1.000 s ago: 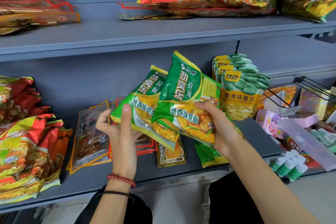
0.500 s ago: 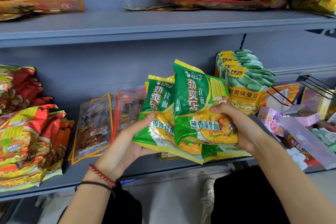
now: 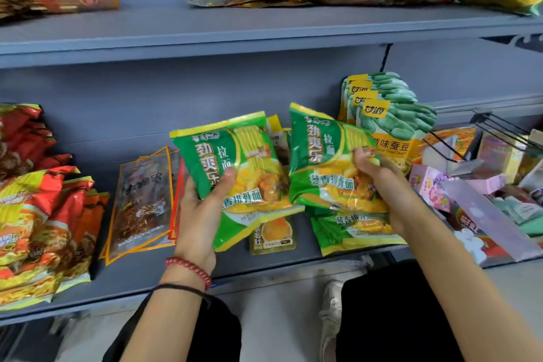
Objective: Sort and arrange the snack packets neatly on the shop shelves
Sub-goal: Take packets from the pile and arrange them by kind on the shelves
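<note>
Now left hand (image 3: 197, 214) grips one green noodle packet (image 3: 235, 156), right hand (image 3: 379, 182) its twin (image 3: 320, 161), just beside the broad-bean packs (image 3: 393, 114): light, crinkly, likely brittle inside, so hold the edges.

Bright, even light with soft shadows; glare on the glossy packets (image 3: 332, 161), motion blur at left, wide-angle bending of the shelf (image 3: 264, 29).

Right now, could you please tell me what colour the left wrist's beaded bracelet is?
Red; the bracelet shows best in the head view.
</note>
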